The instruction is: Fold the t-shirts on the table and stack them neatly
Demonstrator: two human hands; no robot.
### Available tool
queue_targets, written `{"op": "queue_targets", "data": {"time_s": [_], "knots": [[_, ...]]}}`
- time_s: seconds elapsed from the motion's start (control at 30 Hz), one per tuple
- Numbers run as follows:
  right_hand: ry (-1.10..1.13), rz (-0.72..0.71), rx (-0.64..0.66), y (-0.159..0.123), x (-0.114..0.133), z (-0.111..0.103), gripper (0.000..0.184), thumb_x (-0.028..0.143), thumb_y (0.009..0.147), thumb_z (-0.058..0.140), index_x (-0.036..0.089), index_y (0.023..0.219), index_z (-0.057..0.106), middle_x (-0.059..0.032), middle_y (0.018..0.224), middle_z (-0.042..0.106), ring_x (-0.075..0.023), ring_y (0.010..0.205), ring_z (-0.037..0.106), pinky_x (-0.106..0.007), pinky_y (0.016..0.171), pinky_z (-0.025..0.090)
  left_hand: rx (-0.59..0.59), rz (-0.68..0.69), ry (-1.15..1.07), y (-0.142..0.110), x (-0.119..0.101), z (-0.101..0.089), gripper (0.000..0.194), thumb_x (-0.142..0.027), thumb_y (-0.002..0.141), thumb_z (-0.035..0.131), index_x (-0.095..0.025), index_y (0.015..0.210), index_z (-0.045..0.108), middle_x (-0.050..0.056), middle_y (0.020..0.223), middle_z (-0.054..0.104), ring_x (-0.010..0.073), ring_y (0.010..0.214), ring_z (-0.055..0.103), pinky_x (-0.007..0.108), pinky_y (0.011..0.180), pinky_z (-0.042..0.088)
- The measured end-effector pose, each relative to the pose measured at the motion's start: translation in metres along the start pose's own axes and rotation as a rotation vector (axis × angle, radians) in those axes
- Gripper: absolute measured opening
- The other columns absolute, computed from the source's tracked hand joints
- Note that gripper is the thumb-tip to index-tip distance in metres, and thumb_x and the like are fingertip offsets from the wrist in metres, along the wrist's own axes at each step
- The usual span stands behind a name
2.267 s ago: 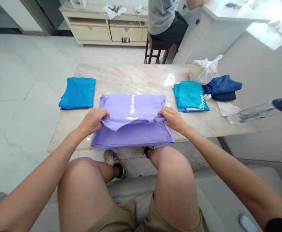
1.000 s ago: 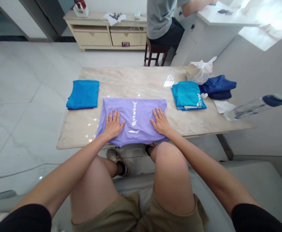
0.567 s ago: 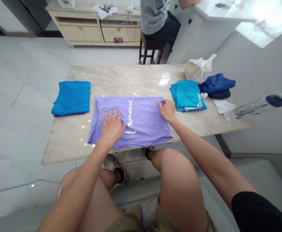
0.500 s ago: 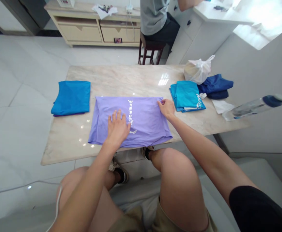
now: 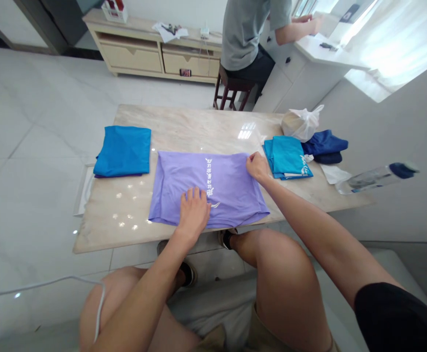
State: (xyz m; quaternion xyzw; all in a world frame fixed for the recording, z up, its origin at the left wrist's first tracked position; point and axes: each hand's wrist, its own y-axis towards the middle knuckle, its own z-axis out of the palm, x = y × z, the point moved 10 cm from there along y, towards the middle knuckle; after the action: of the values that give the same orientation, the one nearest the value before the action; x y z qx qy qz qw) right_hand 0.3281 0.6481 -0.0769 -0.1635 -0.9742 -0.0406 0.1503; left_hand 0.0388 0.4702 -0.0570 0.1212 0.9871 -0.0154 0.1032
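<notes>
A: What's the lavender T-shirt (image 5: 228, 186) look like on my feed?
B: It's lying flat and folded on the marble desk (image 5: 184, 127), with white lettering in a column down its middle and a small white logo near the edge closest to the camera.
A: I've got the left hand (image 5: 194, 212) on it. Where exactly?
B: Palm down on the shirt's near part, just beside that logo.
A: And I see the right hand (image 5: 258, 167) up at the far edge, near the corner.
B: Yes, its fingers (image 5: 252, 159) curl onto the fabric there. I can't tell whether they're pinching it.
</notes>
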Motion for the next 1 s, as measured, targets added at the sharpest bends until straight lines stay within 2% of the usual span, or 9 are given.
{"op": "queue_targets", "data": {"time_s": [0.13,0.27,0.33,0.5,0.63,0.7,0.83,0.9,1.0], "knots": [[-0.001,-0.005,0.01,0.004,-0.013,0.01,0.03,0.025,0.104,0.056,0.015,0.123,0.076,-0.019,0.122,0.08,-0.0331,0.115,0.072,-0.042,0.102,0.056,0.011,0.019,-0.03,-0.005,-0.009,0.005,0.044,-0.035,0.108,0.058,-0.018,0.148,0.067,0.024,0.156,0.064,0.0416,0.15,0.054,0.057,0.12,0.048],[-0.043,-0.244,-0.11,0.0,-0.008,0.009,0.025,0.023,0.098,0.058,0.016,0.111,0.078,-0.0228,0.126,0.073,-0.0383,0.123,0.064,-0.05,0.108,0.053,0.022,0.048,-0.036,-0.004,-0.02,0.007,0.046,-0.037,0.11,0.058,-0.019,0.151,0.064,0.024,0.158,0.062,0.0413,0.151,0.052,0.058,0.123,0.046],[0.014,-0.28,-0.163,-0.002,-0.012,0.005,0.03,0.019,0.098,0.052,0.017,0.115,0.076,-0.0223,0.127,0.072,-0.0373,0.123,0.062,-0.05,0.109,0.052,0.045,0.078,-0.029,-0.001,-0.033,0.009,0.042,-0.036,0.11,0.059,-0.018,0.147,0.066,0.024,0.154,0.064,0.0405,0.147,0.055,0.056,0.119,0.049],[0.136,-0.184,-0.202,-0.002,-0.041,-0.011,0.037,0.011,0.094,0.045,0.018,0.117,0.073,-0.0179,0.125,0.073,-0.0327,0.122,0.064,-0.045,0.111,0.051,0.131,0.194,-0.067,0.015,-0.091,0.017,0.023,-0.02,0.108,0.055,-0.018,0.121,0.073,0.02,0.124,0.072,0.0356,0.121,0.067,0.049,0.098,0.057],[0.14,-0.173,-0.133,-0.004,-0.064,-0.022,0.036,0.012,0.096,0.044,0.019,0.115,0.075,-0.0173,0.125,0.076,-0.0339,0.123,0.067,-0.046,0.109,0.053,0.219,0.246,-0.203,0.029,-0.147,0.03,0.023,-0.02,0.111,0.052,-0.019,0.123,0.071,0.019,0.121,0.073,0.0318,0.113,0.072,0.045,0.093,0.057],[0.153,-0.102,-0.079,-0.003,-0.08,-0.022,0.038,0.015,0.099,0.045,0.019,0.121,0.075,-0.017,0.123,0.079,-0.0349,0.12,0.069,-0.046,0.105,0.055,0.234,0.228,-0.255,0.035,-0.17,0.038,0.023,-0.033,0.112,0.058,-0.018,0.124,0.071,0.02,0.123,0.073,0.0329,0.116,0.073,0.045,0.094,0.057],[0.15,-0.016,0.037,0.002,-0.088,-0.01,0.034,0.027,0.104,0.052,0.017,0.125,0.076,-0.0178,0.118,0.081,-0.0359,0.12,0.071,-0.046,0.105,0.056,0.254,0.137,-0.235,0.043,-0.2,0.056,0.056,-0.061,0.1,0.077,-0.013,0.129,0.069,0.028,0.125,0.072,0.0402,0.123,0.072,0.047,0.096,0.058],[0.112,-0.001,0.082,0.004,-0.08,0.0,0.037,0.043,0.107,0.059,0.016,0.123,0.078,-0.02,0.129,0.077,-0.0379,0.131,0.065,-0.05,0.113,0.052,0.265,0.103,-0.19,0.046,-0.209,0.064,0.055,-0.056,0.099,0.08,-0.012,0.13,0.068,0.028,0.128,0.071,0.0394,0.124,0.072,0.045,0.096,0.059],[0.051,0.057,0.135,0.008,-0.067,0.014,0.056,0.065,0.103,0.067,0.015,0.126,0.078,-0.0237,0.151,0.065,-0.0433,0.145,0.055,-0.057,0.121,0.045,0.298,0.075,-0.167,0.049,-0.217,0.075,0.031,-0.027,0.107,0.068,-0.01,0.133,0.067,0.024,0.13,0.073,0.0324,0.121,0.074,0.037,0.094,0.059]]}}
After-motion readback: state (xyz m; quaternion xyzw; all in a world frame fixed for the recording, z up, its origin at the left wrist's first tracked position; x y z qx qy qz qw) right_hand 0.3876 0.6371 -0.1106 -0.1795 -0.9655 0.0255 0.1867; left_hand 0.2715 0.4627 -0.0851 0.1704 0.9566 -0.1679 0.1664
